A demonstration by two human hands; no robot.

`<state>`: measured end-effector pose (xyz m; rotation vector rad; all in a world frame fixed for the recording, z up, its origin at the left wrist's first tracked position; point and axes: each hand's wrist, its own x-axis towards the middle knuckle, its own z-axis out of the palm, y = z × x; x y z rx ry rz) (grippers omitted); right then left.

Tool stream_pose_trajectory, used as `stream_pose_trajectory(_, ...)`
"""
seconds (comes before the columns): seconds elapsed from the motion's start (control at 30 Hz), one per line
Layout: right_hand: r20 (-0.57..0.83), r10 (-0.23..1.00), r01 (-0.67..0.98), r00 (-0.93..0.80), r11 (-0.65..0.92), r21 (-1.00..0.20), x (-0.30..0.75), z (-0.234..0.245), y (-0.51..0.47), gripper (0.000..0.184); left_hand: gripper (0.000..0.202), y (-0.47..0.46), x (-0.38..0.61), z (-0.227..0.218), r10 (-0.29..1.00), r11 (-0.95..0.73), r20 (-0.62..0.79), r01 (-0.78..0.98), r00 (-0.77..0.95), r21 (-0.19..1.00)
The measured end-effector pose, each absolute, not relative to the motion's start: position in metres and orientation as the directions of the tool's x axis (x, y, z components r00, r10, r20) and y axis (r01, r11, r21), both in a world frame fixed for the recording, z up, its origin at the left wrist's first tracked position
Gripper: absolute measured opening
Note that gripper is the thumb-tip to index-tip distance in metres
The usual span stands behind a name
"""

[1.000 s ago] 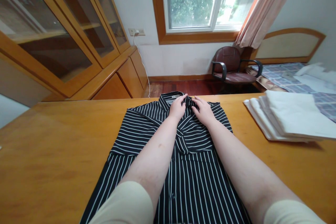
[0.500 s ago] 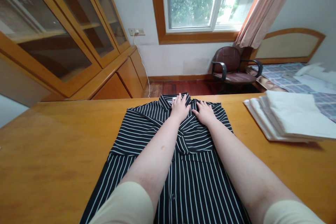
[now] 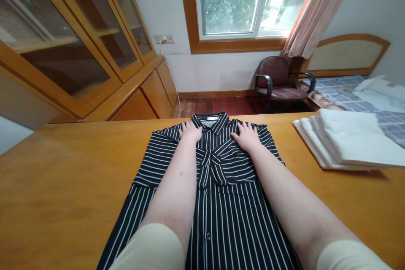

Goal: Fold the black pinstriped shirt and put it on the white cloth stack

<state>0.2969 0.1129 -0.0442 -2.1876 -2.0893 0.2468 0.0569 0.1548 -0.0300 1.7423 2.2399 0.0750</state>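
A black shirt with white stripes (image 3: 234, 215) lies front side up on the wooden table (image 3: 63, 185), its collar towards the far edge. Its sleeves are folded in across the chest, and buttons run down the middle. My left hand (image 3: 190, 131) rests flat on the shirt's left shoulder as I see it, beside the collar, fingers spread. On the other shoulder lies my right hand (image 3: 246, 136), palm down with its fingers apart. Neither hand grips the cloth. My forearms cover parts of both sides of the shirt.
A stack of folded white cloths (image 3: 351, 139) sits on the table at the right. Beyond the table are a brown armchair (image 3: 278, 78), a bed (image 3: 344, 93) and a window. Glass-fronted cabinets (image 3: 107, 42) stand at the left.
My left hand has moved left from the collar onto the shoulder, uncovering the collar and its label. The right hand has stayed in nearly the same place.
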Motion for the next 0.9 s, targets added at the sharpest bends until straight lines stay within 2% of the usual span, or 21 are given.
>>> stream_pose_trajectory(0.4,-0.036,0.997,0.981,0.073,-0.078,-0.179,0.299,-0.047,0.111,0.075,0.078,0.158,0.054,-0.039,0.952,0.250,-0.228,0.949,-0.205,0.190)
stream_pose_trajectory(0.63,-0.032,0.996,0.978,0.084,-0.089,-0.187,0.297,-0.047,0.115,0.075,0.077,0.145,0.057,-0.044,0.973,0.230,-0.035,0.956,-0.228,0.184)
stream_pose_trajectory(0.9,-0.052,0.993,0.979,0.104,-0.112,-0.171,0.297,-0.048,0.119,0.075,0.076,0.147,0.060,-0.046,0.964,0.253,0.023,0.942,-0.264,0.219)
